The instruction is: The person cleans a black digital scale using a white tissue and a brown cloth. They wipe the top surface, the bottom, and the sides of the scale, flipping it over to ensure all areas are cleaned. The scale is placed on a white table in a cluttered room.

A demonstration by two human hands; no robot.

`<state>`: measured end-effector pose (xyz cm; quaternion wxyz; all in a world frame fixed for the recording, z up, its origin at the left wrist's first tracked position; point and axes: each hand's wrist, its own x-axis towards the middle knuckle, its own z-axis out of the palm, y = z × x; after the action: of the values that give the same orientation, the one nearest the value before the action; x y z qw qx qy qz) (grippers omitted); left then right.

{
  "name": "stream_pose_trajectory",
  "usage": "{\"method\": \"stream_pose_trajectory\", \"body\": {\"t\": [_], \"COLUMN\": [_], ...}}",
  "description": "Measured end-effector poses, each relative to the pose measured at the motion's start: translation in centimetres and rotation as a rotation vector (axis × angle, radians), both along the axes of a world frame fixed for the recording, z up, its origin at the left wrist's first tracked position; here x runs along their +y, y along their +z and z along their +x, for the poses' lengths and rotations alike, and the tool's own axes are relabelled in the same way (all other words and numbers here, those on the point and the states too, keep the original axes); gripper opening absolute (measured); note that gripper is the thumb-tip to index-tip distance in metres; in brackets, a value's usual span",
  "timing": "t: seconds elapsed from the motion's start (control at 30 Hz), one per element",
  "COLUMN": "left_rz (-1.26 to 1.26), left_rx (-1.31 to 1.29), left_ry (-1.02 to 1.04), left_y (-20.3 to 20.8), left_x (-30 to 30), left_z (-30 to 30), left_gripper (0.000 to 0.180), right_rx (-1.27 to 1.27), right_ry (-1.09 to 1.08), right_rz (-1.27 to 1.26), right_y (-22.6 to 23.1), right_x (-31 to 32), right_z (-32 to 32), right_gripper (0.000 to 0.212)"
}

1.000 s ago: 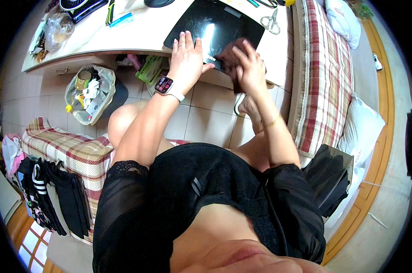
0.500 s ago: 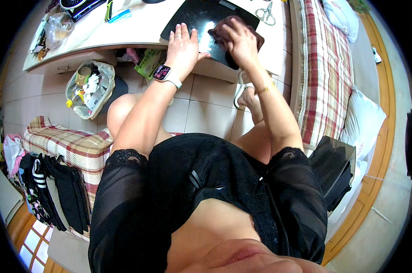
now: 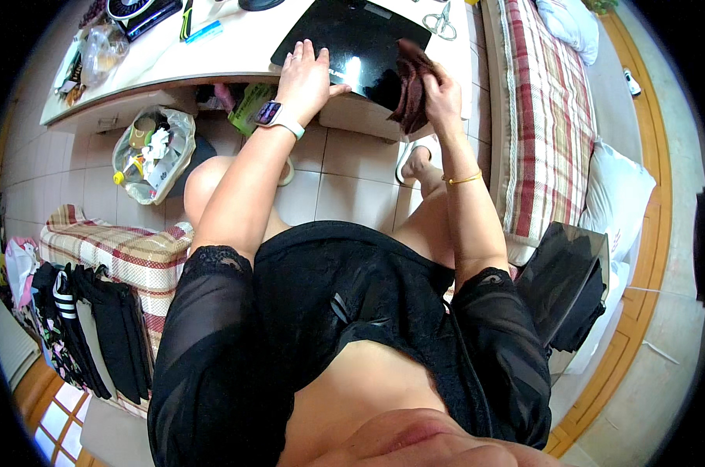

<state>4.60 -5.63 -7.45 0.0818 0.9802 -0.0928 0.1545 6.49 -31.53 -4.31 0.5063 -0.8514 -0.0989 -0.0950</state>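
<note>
A flat, glossy black square panel [image 3: 360,47] with a small grey window near its far edge, much like a bathroom scale, lies at the front edge of the white table. Fingers spread, my left hand [image 3: 304,78] rests flat on its left front part. At the panel's right front corner, my right hand [image 3: 443,97] grips a dark reddish-brown cloth [image 3: 411,86]. The cloth hangs bunched from the fingers, its lower end below the table edge. Whether it touches the panel I cannot tell.
Scissors [image 3: 440,23] lie on the table [image 3: 235,50] right of the panel. A clear plastic bag [image 3: 103,53] sits at the table's left end. Below stands a lined trash bin [image 3: 187,152]. A plaid-covered sofa [image 3: 551,124] is to the right, folded dark clothes [image 3: 107,331] at lower left.
My right hand has drawn the cloth off the panel's middle, rightward and toward me, and the cloth now hangs down. My left hand stays on the panel, which sits slightly further left in view.
</note>
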Motion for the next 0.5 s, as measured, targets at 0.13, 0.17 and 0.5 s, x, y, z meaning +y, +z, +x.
{"method": "stream_pose_trajectory", "body": {"t": [0.13,0.17,0.5], "left_rz": [-0.07,-0.113,-0.798], "left_rx": [-0.028,-0.102,-0.339], "left_ry": [0.013,-0.033,-0.383], "left_y": [0.5,1.0,6.2], "left_x": [-0.2,-0.4,-6.0], "left_z": [-0.2,-0.2,-1.6], "left_gripper": [0.083,0.078,0.021], "right_rx": [0.046,0.071,0.433], "right_ry": [0.033,-0.002,0.18], "right_rz": [0.452,0.55,1.265], "right_y": [-0.1,-0.7,-0.5], "right_x": [-1.1,-1.5,-0.4], "right_z": [0.8,1.4,1.7], "right_gripper": [0.03,0.029,0.034]}}
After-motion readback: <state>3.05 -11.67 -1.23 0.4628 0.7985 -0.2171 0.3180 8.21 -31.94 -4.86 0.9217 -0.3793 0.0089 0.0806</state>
